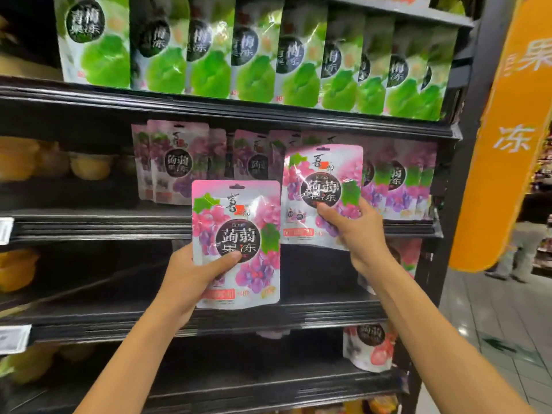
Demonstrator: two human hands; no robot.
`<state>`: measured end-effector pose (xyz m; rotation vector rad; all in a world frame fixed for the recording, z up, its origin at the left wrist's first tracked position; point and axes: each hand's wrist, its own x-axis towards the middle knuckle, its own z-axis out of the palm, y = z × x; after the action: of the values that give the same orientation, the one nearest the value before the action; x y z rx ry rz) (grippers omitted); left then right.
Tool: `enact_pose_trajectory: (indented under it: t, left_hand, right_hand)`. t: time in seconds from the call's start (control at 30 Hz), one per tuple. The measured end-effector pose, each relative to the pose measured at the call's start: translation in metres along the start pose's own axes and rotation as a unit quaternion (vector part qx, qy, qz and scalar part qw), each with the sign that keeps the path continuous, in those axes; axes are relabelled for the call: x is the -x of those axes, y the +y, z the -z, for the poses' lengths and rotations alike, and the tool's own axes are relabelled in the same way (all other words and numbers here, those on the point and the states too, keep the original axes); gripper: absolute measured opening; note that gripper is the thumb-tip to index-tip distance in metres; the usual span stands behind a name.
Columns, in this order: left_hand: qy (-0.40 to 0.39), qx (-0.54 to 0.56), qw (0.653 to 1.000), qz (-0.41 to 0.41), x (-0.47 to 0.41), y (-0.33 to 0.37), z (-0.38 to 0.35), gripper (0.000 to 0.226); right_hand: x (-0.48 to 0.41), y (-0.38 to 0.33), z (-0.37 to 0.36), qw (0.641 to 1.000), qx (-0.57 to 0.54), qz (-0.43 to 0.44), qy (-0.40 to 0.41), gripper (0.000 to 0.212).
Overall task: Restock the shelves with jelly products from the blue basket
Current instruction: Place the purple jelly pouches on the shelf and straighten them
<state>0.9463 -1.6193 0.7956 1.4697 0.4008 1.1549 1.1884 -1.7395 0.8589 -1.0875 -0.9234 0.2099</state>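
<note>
My left hand grips a pink-and-purple grape jelly pouch by its lower left side, thumb across the front, held upright in front of the shelves. My right hand pinches a second grape jelly pouch at its lower right and holds it up before the middle shelf, where matching grape pouches stand in a row. The blue basket is out of view.
Green plum jelly pouches fill the shelf above. Yellow jelly cups sit on the left of the middle shelf. A strawberry pouch stands lower right. An orange sign hangs at right, with a person's legs in the aisle beyond.
</note>
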Motion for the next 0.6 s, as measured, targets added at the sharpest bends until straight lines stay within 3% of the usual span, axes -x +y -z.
enact_pose_trajectory:
  t: [0.17,0.3,0.4,0.5,0.6]
  left_hand:
    - [0.010,-0.008,1.000,-0.004,-0.005,0.003,-0.002,0.039]
    - [0.016,-0.016,1.000,-0.008,-0.008,0.006,-0.002,0.040]
    - [0.028,-0.019,0.999,-0.007,-0.011,0.008,-0.003,0.043]
    - [0.028,-0.021,0.999,-0.009,-0.011,0.009,-0.004,0.041]
    - [0.031,-0.023,0.999,-0.008,-0.010,0.007,-0.003,0.043]
  right_hand:
    - [-0.034,-0.004,-0.020,1.000,-0.026,-0.008,0.008,0.043]
    - [-0.049,0.002,-0.031,0.999,-0.006,0.036,0.016,0.036]
    - [-0.053,0.005,-0.038,0.998,0.051,0.035,0.028,0.066]
    - [-0.056,0.007,-0.043,0.992,0.099,0.071,0.031,0.061]
    - [-0.053,0.006,-0.046,0.985,0.146,0.081,0.033,0.074]
